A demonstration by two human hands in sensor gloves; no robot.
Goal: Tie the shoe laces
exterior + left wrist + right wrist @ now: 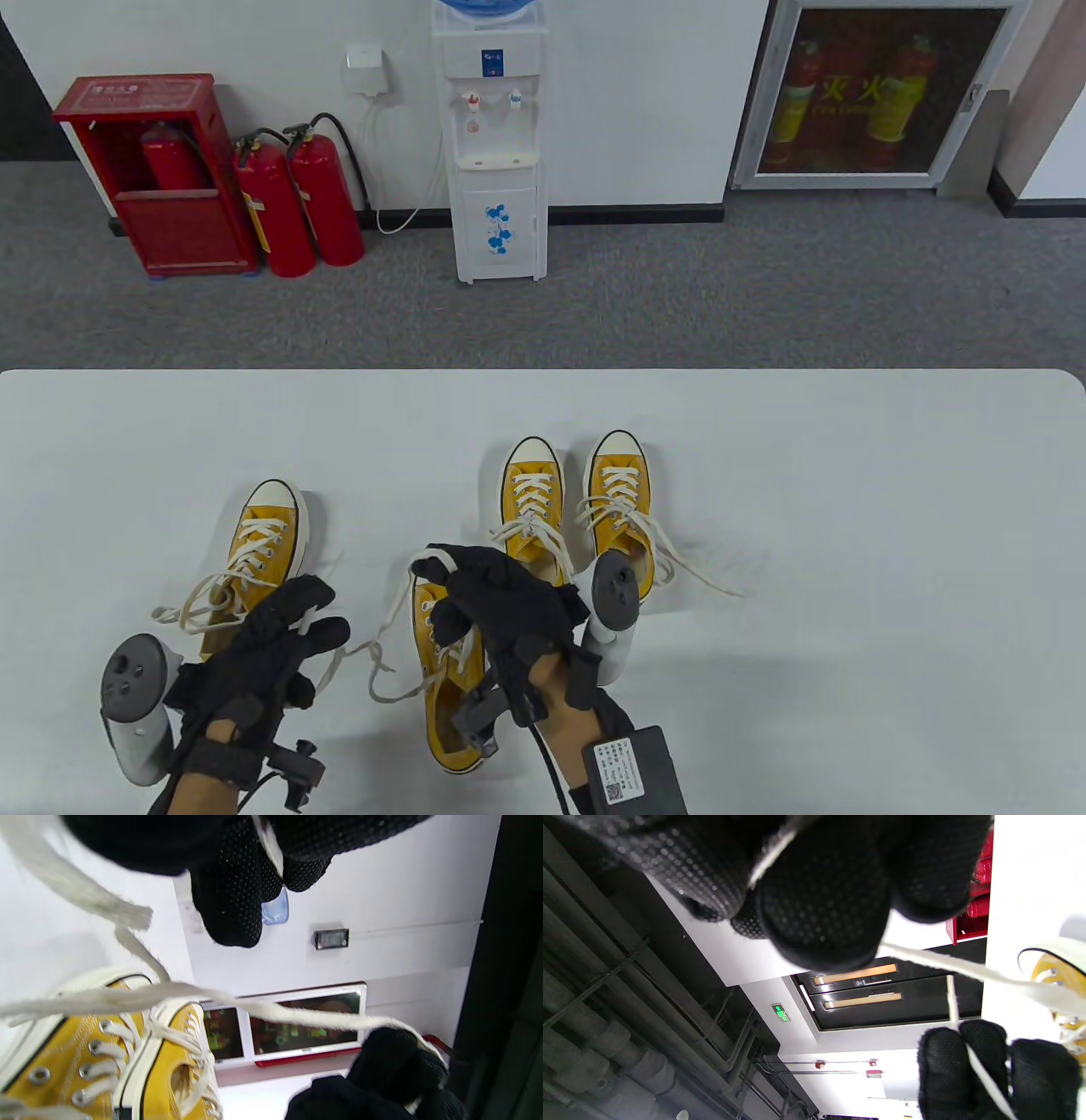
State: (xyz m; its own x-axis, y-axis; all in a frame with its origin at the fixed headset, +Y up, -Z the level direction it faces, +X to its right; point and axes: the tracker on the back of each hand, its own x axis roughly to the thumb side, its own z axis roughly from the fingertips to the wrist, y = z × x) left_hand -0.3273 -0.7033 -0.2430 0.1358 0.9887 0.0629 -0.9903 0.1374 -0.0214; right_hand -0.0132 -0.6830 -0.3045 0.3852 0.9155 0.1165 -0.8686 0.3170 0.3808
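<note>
Several yellow sneakers with white laces lie on the white table (848, 509). The nearest sneaker (441, 705) lies under my right hand (484, 594), which pinches one of its lace ends (422, 562) and lifts it. My left hand (284, 632) holds the other lace end (310, 618) between its fingers, to the left of that shoe. In the left wrist view the lace (297, 1017) stretches taut from my left fingers (233, 908) to the right hand (390, 1065). In the right wrist view my fingers (823, 899) grip the lace (946, 963).
Another sneaker (265, 535) with loose laces lies partly behind my left hand. A pair of sneakers (533, 501) (619, 497) stands beyond the right hand, loose laces trailing right. A water dispenser (496, 144) and fire extinguishers (297, 204) stand on the floor beyond.
</note>
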